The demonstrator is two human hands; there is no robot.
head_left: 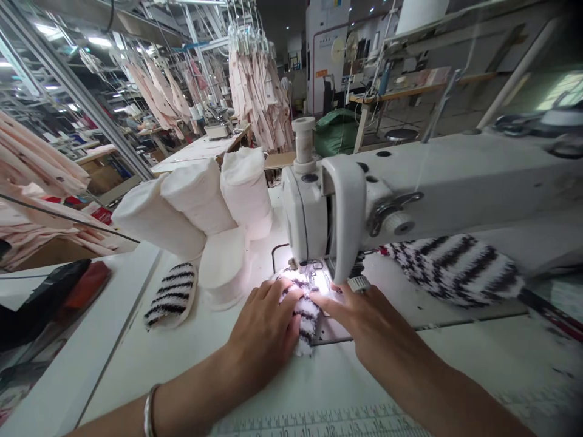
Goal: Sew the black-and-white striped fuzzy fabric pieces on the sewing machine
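- cloth [304,312], fluffy with black stripes, lies under our fingers at the sewing machine [455,176]
- our left hand [262,334] and right hand [359,318] press down, fingers open and flat, not pinching
- we keep fingers beside the machine foot [306,265], not under it

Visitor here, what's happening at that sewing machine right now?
Left hand, right hand: both flat on striped black-and-white fuzzy fabric. Fabric under the sewing machine head. Stacks of white fabric off to the left.
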